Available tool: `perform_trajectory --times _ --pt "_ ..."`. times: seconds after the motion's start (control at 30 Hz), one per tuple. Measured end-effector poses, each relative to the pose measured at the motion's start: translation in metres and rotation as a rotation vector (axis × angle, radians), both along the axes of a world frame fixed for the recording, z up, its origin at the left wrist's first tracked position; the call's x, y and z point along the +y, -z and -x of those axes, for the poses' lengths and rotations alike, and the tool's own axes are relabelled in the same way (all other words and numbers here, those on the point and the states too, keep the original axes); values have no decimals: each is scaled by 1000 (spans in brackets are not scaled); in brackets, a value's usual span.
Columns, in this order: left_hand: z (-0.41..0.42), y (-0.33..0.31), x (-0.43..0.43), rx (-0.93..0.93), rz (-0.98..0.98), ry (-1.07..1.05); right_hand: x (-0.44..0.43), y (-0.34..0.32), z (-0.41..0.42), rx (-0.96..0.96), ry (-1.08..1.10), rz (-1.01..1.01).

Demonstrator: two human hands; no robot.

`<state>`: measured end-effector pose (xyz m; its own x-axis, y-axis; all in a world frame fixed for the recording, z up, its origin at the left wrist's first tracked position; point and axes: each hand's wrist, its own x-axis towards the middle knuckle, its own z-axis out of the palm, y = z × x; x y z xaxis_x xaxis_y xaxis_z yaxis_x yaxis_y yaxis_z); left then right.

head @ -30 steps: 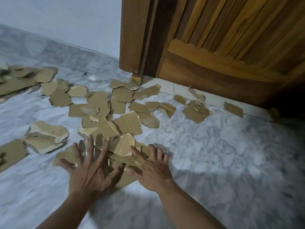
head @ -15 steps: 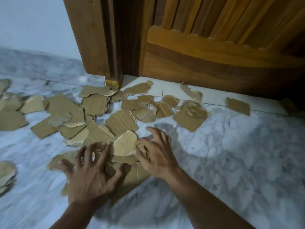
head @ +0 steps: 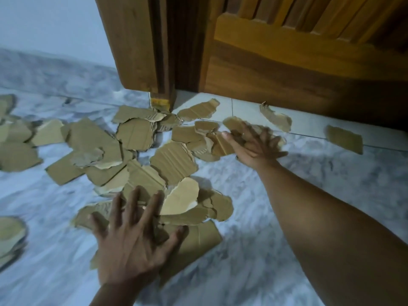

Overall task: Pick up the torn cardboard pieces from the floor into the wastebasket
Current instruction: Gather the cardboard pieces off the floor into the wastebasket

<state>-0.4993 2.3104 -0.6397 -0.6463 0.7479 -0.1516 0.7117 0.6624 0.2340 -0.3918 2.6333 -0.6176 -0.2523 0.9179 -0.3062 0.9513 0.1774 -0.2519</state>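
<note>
– On the marble floor (head: 276, 228) by the wooden door (head: 287, 69): hands?
– Left hand (head: 132, 239) is flat, fingers straight and spread, pressing the near heap (head: 198, 239) of torn cardboard pieces (head: 172, 164). Right hand (head: 254, 144) is reached out onto the far scraps by the pale sill (head: 309, 127). It's blurred, the fingers look splayed, and it grips nothing I can make out.
– Pieces where?
– All on the floor, spread from the left edge to the door. Two strays lie well apart on the right: a torn strip (head: 276, 119) and a small piece (head: 344, 139). Wastebasket not in view.
– Step?
– Looks like raking into one heap. Early in the task, I'd say.
– How to do it well?
– Drag the far scraps with flat fingers toward the near heap, left hand pressing so it doesn't skate on slick marble. Overlapped sheets likely shear apart, so clamp the stack between both palms before lifting. Get the strays afterwards.
</note>
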Motion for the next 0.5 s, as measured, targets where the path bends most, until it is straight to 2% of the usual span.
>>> perform_trajectory --times 0.1,0.17,0.3,0.5 --pt "0 -1 -2 20 22 10 -20 -2 27 80 -222 48" --pt "-1 -1 -4 34 -28 -2 -40 2 38 136 -317 78" --pt "-6 0 -10 56 -146 -150 -89 6 35 205 -461 82" --pt "-13 -6 -18 -27 -45 -347 -165 -10 9 193 -592 137"
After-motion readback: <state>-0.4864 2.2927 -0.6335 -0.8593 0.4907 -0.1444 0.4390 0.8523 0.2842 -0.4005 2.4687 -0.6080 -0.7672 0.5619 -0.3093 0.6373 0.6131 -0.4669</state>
